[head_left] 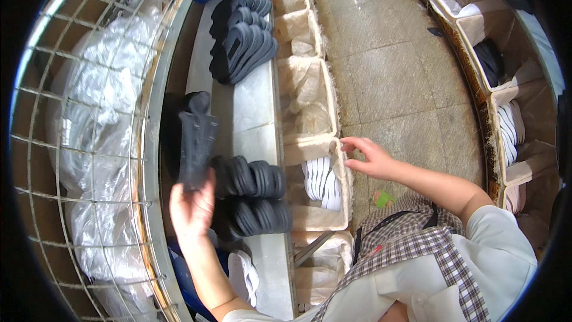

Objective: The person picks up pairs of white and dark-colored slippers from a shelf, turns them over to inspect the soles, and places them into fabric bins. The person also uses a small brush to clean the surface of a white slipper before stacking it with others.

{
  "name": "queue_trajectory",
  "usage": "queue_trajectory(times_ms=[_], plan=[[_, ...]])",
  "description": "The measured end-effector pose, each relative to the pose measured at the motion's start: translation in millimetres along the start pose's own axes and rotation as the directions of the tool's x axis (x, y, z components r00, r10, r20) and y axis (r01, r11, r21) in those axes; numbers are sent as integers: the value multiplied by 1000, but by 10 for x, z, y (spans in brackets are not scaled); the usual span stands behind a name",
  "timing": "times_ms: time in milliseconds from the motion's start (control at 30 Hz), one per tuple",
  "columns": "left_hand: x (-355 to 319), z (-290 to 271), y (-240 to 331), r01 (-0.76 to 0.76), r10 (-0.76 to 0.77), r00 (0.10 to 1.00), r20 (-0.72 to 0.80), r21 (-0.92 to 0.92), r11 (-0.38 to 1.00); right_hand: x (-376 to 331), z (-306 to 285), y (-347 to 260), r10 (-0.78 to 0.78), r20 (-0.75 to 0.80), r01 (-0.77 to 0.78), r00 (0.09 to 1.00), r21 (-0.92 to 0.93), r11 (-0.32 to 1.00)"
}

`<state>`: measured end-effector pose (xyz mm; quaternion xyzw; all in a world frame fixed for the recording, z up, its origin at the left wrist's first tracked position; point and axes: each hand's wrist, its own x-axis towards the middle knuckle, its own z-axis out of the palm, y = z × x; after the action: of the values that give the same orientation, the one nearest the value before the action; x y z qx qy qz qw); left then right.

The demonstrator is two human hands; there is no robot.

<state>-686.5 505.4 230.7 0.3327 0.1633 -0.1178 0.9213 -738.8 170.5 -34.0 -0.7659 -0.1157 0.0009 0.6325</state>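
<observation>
The left hand [193, 206] has its fingers and thumb closed around the near end of a bundle of dark soles [198, 140], which sticks out ahead of it over the back part of the shelf [253, 101]; whether the far end rests on anything, I can't tell. The right hand [369, 158] has nothing in it that I can see, fingers curled with the thumb apart, right at the outer rim of the bin of white soles. To my eye, holding that bundle by one end is the weak point: a loose pinch could let the pieces fan out or slip. Just to its right stand two rows of dark soles [259, 180], close enough that a low sideways swing might knock them over, perhaps past the shelf's front edge and onto the white soles [322, 182] in the bin below. On the other side, the wire rack [154, 203] leaves the left wrist little room. The freest stretch of shelf lies ahead, before the far pile of dark soles [247, 48]; the aisle floor [393, 71] gives the right arm plenty of space.
</observation>
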Motion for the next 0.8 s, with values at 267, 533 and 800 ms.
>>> queue_trajectory(times_ms=[267, 533, 800], plan=[[-677, 405, -2317, 165, -216, 976, 41, 511, 844, -437, -700, -654, 45, 141, -145, 989, 983, 109], [-951, 546, -3541, -10, -282, 947, 156, 888, 460, -1197, -1329, -457, -137, 146, -170, 980, 969, -181], [-703, 640, -3629, -89, 15, 988, 151, 491, 867, -1491, -1231, -843, 2, 341, -332, 940, 918, -217]])
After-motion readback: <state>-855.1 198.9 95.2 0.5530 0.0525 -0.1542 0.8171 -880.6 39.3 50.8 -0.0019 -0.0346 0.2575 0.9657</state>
